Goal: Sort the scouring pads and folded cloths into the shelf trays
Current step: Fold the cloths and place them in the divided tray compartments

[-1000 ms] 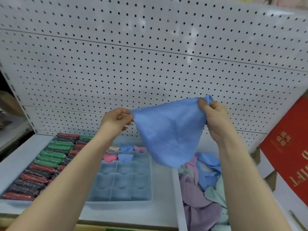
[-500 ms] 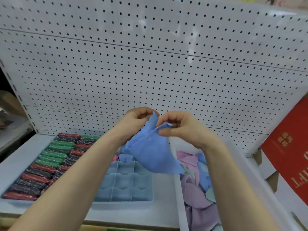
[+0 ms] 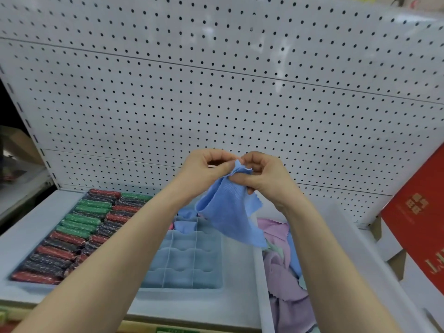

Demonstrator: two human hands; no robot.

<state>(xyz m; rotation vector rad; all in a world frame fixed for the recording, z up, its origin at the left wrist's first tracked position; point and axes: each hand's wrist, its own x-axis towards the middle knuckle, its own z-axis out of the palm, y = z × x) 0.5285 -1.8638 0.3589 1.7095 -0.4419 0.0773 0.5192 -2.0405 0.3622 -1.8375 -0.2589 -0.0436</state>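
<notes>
White pegboard backs the shelf. Spread wide 1 second ago, the blue microfibre cloth [image 3: 228, 212] now hangs folded, its top corners pinched together by left hand [image 3: 206, 171] and right hand [image 3: 262, 176], above the pale blue divided tray [image 3: 185, 260]; folding is underway.

I'm seeing a white metal shelf [image 3: 28, 227] carrying a tray of red, green and black scouring pads [image 3: 79, 231] at left, a pale blue divided plastic tray [image 3: 189, 267] beside it, and a white bin of loose cloths [image 3: 288, 272] sitting at right.
</notes>
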